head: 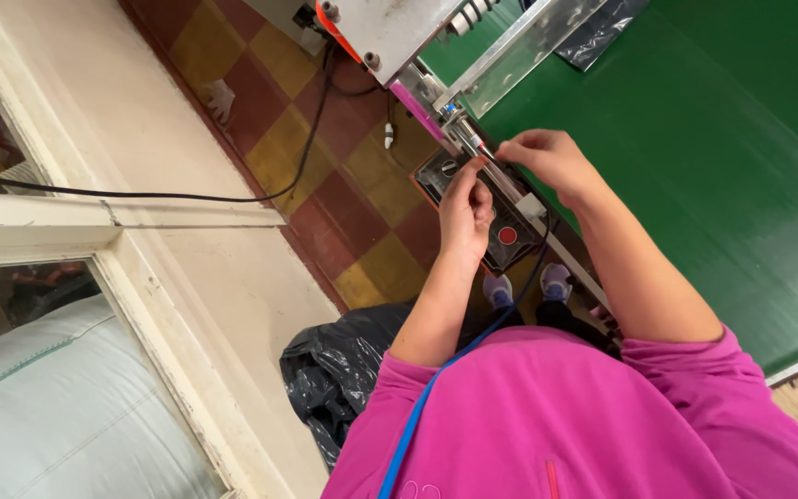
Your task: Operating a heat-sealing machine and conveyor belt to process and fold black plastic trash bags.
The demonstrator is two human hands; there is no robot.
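1. the left hand (466, 211) is curled, its fingers (475, 169) pinched shut on a thin red-tipped strip (476, 141) at the metal edge of the machine (390, 28).
2. the right hand (547, 159) hovers just beside it, over the green tabletop (722, 139), fingers bent in and pinching near the same small piece; whether they actually grip it or only touch it i cannot tell.
3. the strip sits at the rail between the grey machine body and the green surface, just above a dark control panel (501, 226) with a red button (507, 235).
4. judging by its size, the piece is very light and thin, probably flexible, so it would bend or slip rather than resist; a fingertip pinch close to the end seems the right hold, not a full grasp.
5. the metal rail beside it looks hard and sharp-cornered, so the fingers are best kept on the strip itself.
6. a blue cord (436, 388) runs down over the pink top (584, 425); a black cable (140, 195) crosses the pale sill, a black bag (334, 370) lies on the checkered floor (260, 111).
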